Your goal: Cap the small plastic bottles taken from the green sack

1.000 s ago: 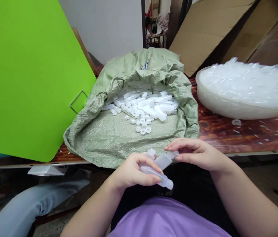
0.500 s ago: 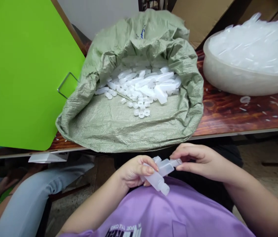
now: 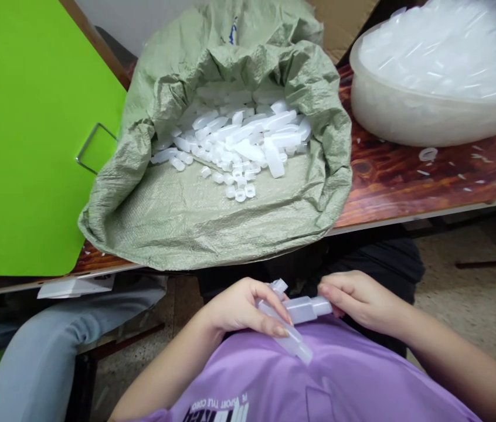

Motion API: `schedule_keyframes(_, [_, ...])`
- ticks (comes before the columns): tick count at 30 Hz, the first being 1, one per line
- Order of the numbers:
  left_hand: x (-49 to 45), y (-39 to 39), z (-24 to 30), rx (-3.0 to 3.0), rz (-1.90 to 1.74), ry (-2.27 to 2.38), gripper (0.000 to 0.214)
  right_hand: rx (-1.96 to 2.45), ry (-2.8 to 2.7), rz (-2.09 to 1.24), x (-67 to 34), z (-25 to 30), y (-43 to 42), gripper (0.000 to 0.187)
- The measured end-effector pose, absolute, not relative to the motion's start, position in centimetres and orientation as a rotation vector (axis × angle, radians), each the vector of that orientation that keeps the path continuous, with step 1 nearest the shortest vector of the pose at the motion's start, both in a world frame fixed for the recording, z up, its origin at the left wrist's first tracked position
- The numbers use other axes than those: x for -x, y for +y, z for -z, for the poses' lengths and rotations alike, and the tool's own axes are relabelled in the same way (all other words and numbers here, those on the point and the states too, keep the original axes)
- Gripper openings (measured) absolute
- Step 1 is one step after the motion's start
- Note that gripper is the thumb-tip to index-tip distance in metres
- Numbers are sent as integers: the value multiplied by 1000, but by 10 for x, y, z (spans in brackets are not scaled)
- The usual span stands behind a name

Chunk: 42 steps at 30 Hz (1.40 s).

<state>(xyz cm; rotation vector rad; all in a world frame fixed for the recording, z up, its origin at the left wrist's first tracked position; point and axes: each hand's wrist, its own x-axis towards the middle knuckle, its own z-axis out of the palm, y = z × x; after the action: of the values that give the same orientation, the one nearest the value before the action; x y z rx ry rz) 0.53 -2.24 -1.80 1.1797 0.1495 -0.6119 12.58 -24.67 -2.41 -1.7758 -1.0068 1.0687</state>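
Observation:
My left hand (image 3: 248, 308) is closed around small translucent plastic bottles above my lap. One bottle (image 3: 294, 343) points down toward the purple shirt, its narrow end outward. Another bottle (image 3: 301, 310) lies crosswise toward the right, and a pale end (image 3: 278, 286) of a further piece shows above the fingers. With fingertips pinched, my right hand (image 3: 360, 302) grips the narrow right end of the crosswise bottle; its tip is hidden behind the fingers. In front of both hands, an open green woven sack (image 3: 213, 228) contains many white plastic pieces (image 3: 252, 135).
A translucent tub (image 3: 406, 123) heaped with clear plastic pieces stands at the right on the wooden table (image 3: 362, 202). A loose ring (image 3: 428, 154) and scraps lie by it. On the left is a bright green board (image 3: 32, 146). Below it shows another person's jeans leg (image 3: 37, 357).
The view has shifted slightly. My right fingers have closed further over the bottle's narrow end, and the crosswise bottle is now more level. The lower bottle in my left hand has tilted.

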Motion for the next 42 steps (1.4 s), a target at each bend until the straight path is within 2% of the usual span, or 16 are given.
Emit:
schedule_keyframes(2, [-4, -22, 15, -1227, 615, 148, 22, 1735, -1010, -1007, -123, 25, -249, 33])
schedule_keyframes(4, [-2, -22, 13, -1269, 625, 148, 23, 1686, -1067, -996, -121, 26, -250, 36])
schedule_keyframes(6, [-1, -22, 11, -1296, 640, 131, 25, 1714, -1090, -1071, -120, 27, -251, 26])
schedule_keyframes(13, [0, -23, 9, -1372, 635, 128, 29, 1691, -1083, -1079, -117, 27, -251, 39])
schedule_keyframes(15, [2, -23, 7, -1388, 650, 130, 30, 1753, -1109, -1099, -115, 26, -251, 26])
schedule_keyframes(17, [4, -24, 4, -1437, 662, 133, 31, 1808, -1076, -1081, -111, 25, -250, 21])
schedule_keyframes(23, [2, -29, -10, -1700, 728, -100, 33, 1802, -1018, -853, -99, 29, -239, 21])
schedule_keyframes(30, [-11, -36, -14, -1835, 723, -314, 42, 1757, -1197, -313, -104, 35, -236, 10])
schedule_keyframes(36, [-16, -43, -7, -1866, 528, -168, 37, 1901, -1055, -159, -114, 36, -232, 11])
schedule_keyframes(42, [-21, -45, 13, -2134, 41, -239, 32, 2002, -771, -159, -121, 38, -216, 23])
